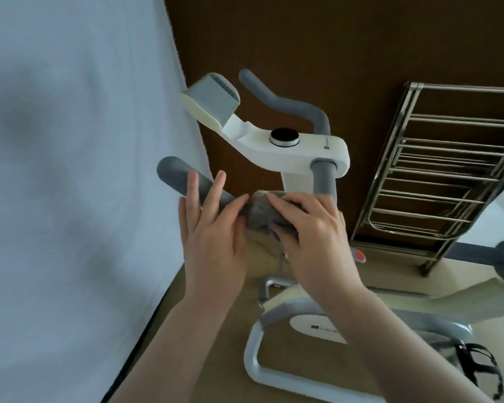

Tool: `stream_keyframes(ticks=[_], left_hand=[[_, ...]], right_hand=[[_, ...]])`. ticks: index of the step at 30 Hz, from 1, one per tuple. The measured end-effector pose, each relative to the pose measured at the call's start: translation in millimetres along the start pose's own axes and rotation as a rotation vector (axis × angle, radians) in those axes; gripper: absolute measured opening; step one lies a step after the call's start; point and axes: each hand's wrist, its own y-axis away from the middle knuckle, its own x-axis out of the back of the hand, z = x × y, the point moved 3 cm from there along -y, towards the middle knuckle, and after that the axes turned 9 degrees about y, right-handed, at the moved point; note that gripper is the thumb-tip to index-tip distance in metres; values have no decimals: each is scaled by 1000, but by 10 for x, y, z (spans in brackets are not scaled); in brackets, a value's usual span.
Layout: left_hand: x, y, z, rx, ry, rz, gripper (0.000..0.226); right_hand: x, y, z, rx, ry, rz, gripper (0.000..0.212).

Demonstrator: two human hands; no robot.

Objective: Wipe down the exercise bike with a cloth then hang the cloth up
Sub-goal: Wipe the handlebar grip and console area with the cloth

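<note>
Mid-wipe, I judge: my right hand (309,228) has its fingers clamped around the grey cloth (261,212), bunched on the near handlebar (186,181) of the exercise bike (303,152), while my left hand (213,225) rests fingers spread on the same bar, gripping nothing. Console, far handlebar and frame look unwiped as far as I can tell. Hanging the cloth on the metal rack (437,181) to the right is not yet done.

White exercise bike (309,152) upright, grey cloth (261,212) wrapped around its near grey handlebar (175,175)

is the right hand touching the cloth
Touching: the head view shows the right hand pressed onto the grey cloth wrapped around the handlebar.
</note>
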Motion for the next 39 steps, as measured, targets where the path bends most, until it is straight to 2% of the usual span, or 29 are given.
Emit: stream_keyframes(ticks=[2, 5, 7, 9, 12, 15, 17, 20, 24, 29, 33, 37, 39], left_hand=[[-110, 58, 135, 22, -11, -8, 44], [-257, 120, 311, 77, -9, 36, 60], [-307, 157, 394, 139, -12, 51, 46], [-340, 208, 451, 183, -38, 14, 30], [-386, 261, 557, 237, -66, 5, 34], [-433, 286, 656, 279, -26, 27, 42], [-427, 284, 671, 278, -33, 21, 35], [-404, 277, 625, 235, -43, 27, 35], [-426, 255, 569, 253, -2, 41, 36], [-433, 286, 578, 212, 16, 79, 28], [-498, 323, 626, 236, 8, 68, 26], [-469, 293, 698, 193, -61, 35, 28], [-497, 279, 742, 214, -71, 43, 30]], right_hand=[[66, -22, 164, -57, -4, 17, 40], [52, -46, 70, 42, -34, -32, 37], [102, -98, 212, 115, -79, -94, 32], [173, -138, 517, 98, -121, -136, 33], [193, -140, 644, 64, -150, -115, 34], [154, -126, 506, 213, -181, -126, 31], [167, -212, 689, 202, -222, -171, 32], [195, -208, 856, 49, -258, -114, 38], [171, -33, 621, 184, -175, -119, 43], [149, -207, 922, -12, -189, -142, 45], [168, -81, 820, 167, -227, -182, 44], [148, -298, 1173, 44, -237, -165, 49], [133, -289, 1087, 133, -253, -183, 50]])
